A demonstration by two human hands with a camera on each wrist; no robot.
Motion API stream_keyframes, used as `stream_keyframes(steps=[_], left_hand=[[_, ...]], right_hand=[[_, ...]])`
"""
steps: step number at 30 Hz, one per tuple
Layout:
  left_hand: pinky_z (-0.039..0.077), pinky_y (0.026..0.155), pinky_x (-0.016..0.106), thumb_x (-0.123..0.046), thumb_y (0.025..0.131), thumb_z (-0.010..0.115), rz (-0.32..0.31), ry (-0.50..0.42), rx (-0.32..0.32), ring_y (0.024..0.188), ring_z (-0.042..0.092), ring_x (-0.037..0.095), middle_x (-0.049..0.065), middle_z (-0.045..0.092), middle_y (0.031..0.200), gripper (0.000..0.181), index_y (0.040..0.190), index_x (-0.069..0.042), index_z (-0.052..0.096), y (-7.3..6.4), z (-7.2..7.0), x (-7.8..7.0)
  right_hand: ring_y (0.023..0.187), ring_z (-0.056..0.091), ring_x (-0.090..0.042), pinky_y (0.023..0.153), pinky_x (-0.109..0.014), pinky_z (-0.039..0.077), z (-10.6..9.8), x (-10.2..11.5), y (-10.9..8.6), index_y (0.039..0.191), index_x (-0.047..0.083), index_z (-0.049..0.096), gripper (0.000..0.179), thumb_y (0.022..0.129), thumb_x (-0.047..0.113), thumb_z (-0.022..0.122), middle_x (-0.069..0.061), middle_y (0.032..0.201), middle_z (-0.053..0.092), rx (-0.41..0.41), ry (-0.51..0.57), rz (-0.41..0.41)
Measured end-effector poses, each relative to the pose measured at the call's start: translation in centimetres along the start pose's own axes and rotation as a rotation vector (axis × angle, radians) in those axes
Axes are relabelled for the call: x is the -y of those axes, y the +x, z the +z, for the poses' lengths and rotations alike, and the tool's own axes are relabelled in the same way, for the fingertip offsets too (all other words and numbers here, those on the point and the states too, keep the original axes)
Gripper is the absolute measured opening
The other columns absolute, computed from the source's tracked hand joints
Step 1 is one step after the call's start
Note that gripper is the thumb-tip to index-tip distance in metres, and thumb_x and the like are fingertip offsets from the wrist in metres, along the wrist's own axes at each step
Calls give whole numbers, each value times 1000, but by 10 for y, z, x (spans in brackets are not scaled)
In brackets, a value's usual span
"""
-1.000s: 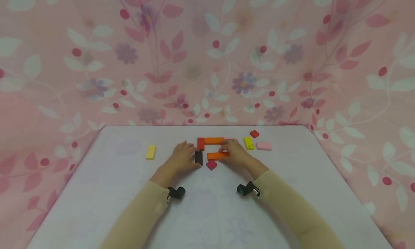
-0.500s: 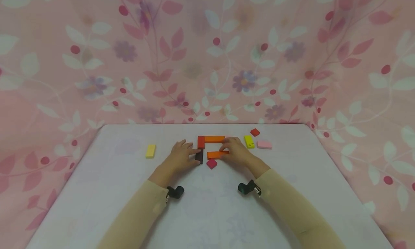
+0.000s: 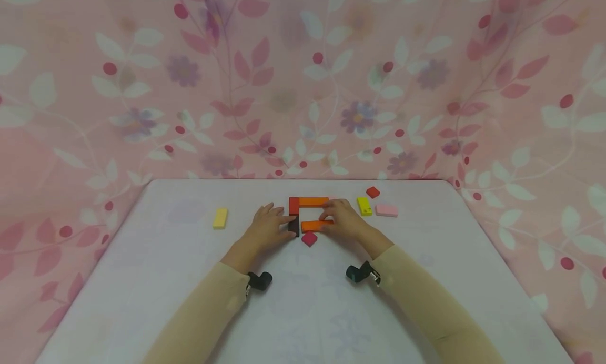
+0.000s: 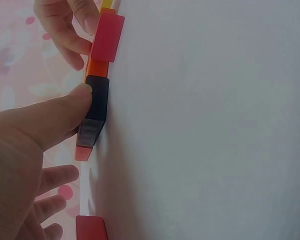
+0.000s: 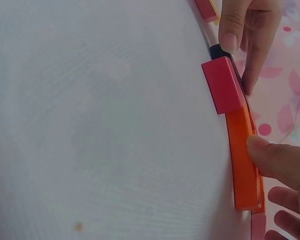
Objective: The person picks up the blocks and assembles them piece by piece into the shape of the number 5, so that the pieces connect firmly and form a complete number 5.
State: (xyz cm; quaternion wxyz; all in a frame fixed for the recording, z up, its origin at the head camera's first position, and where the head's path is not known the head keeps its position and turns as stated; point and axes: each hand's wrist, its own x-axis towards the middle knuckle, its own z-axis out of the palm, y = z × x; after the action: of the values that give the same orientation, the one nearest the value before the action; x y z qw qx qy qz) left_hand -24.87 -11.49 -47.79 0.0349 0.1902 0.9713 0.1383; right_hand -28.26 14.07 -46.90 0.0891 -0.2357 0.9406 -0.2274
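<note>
My left hand [image 3: 266,228] pinches a black rectangular block [image 3: 294,226] between thumb and index finger, the other fingers spread. That block lines up below a red block [image 3: 294,206], whose right side meets a far orange block [image 3: 314,202]. My right hand [image 3: 347,220] has its thumb and index finger on the near orange block [image 3: 311,226], gripping its right part. This orange block lies just right of the black one. A crimson block [image 3: 310,239] sits in front of it; in the right wrist view the crimson block [image 5: 223,86] overlaps the orange block's end.
To the left lies a pale yellow block [image 3: 220,219]. On the right are a bright yellow block [image 3: 364,206], a pink block [image 3: 386,210] and a small red block [image 3: 373,192]. Another pink piece [image 3: 333,199] is partly hidden behind my right hand.
My left hand has slid the black block slightly right, in line with the red block. The near orange block has shifted a little left under my right hand.
</note>
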Motion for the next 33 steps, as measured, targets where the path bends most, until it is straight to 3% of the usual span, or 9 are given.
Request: stream_keyframes(steps=[23, 33], left_hand=[[13, 121, 56, -50, 92, 68, -26, 23, -14, 146, 28, 39, 13, 49, 150, 54, 141, -29, 60, 4, 5, 0], [16, 121, 56, -50, 93, 66, -7, 19, -12, 145, 30, 39, 13, 50, 149, 53, 141, -27, 60, 2, 7, 0]], right_hand=[[140, 31, -30, 115, -51, 33, -1, 1, 2, 105, 21, 76, 23, 87, 34, 79, -6, 147, 49, 14, 25, 7], [140, 31, -31, 115, -51, 33, 0, 1, 3, 104, 20, 76, 21, 87, 33, 79, -7, 146, 50, 22, 27, 16]])
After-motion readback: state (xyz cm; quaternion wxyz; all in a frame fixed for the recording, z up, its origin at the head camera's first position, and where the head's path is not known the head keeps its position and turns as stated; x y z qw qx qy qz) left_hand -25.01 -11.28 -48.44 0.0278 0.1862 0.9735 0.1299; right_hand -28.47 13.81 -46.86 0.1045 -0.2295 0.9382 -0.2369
